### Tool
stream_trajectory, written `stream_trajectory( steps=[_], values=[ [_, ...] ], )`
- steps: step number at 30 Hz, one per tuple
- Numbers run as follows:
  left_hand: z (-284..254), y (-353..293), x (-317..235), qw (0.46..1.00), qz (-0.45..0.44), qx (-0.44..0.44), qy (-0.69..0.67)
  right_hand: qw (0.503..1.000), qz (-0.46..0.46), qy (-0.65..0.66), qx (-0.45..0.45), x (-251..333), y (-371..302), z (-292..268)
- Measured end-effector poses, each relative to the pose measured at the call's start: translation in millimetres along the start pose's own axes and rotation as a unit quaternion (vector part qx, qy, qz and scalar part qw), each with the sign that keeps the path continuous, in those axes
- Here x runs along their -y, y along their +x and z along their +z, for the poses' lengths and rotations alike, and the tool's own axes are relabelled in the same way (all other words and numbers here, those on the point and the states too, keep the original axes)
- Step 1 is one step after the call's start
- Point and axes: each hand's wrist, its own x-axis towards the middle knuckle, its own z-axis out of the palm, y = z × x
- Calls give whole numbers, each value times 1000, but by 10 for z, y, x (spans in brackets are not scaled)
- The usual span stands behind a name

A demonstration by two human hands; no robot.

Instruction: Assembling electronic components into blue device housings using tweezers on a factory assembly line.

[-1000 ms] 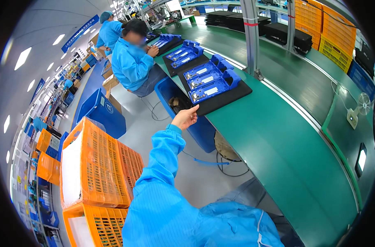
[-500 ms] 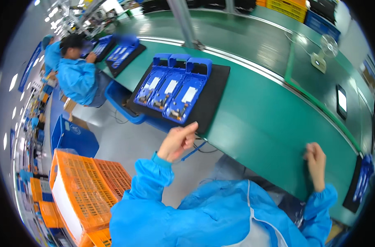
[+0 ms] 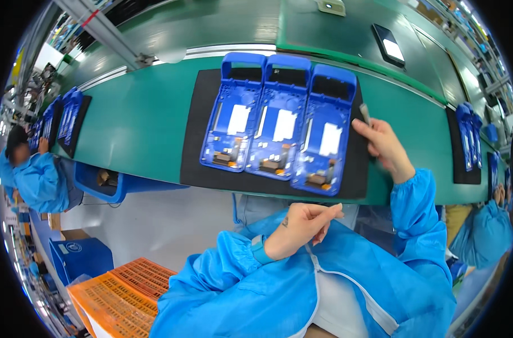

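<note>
Three blue phone frames (image 3: 279, 121) lie side by side on a black mat (image 3: 195, 135) on the green bench. My right hand (image 3: 385, 146) rests at the mat's right edge, beside the rightmost frame, pinching a small thin grey strip (image 3: 365, 113) between its fingertips. My left hand (image 3: 304, 223) hovers below the bench's front edge, near my chest, fingers loosely curled with nothing visible in them. Both arms are in blue sleeves.
A blue bin (image 3: 101, 183) hangs under the bench at left. Orange crates (image 3: 118, 301) stand at lower left. A person in blue (image 3: 34, 177) works at the left, another (image 3: 484, 231) at the right. More mats with blue frames (image 3: 467, 141) lie along the bench. A dark phone (image 3: 389, 45) lies beyond.
My view swung to face the bench and the three frames. My left hand drew back from the bench toward my chest. My right hand moved up onto the mat's right edge.
</note>
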Motion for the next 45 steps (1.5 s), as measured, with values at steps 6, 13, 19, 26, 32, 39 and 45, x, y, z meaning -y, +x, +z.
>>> stream_trajectory(
  steps=[6,13,19,26,32,39,45],
  values=[
    [-130,-14,-99,1000,16,14,-12,918,-213,-168,-289,-195,106,-606],
    [-429,-120,-64,994,42,-32,-95,913,-353,-99,-182,110,-163,209],
    [-526,-220,-184,987,90,-48,-122,923,-360,-43,129,125,-225,1045],
    [-598,-239,-211,983,121,-63,-123,908,-394,-95,106,92,-91,1254],
    [-642,-192,-214,982,125,-66,-122,893,-422,-124,95,76,-54,1244],
    [-651,-175,-200,982,124,-66,-127,887,-431,-128,105,61,-37,1250],
    [-652,-174,-210,982,126,-67,-123,886,-430,-133,108,71,-37,1249]
  ],
)
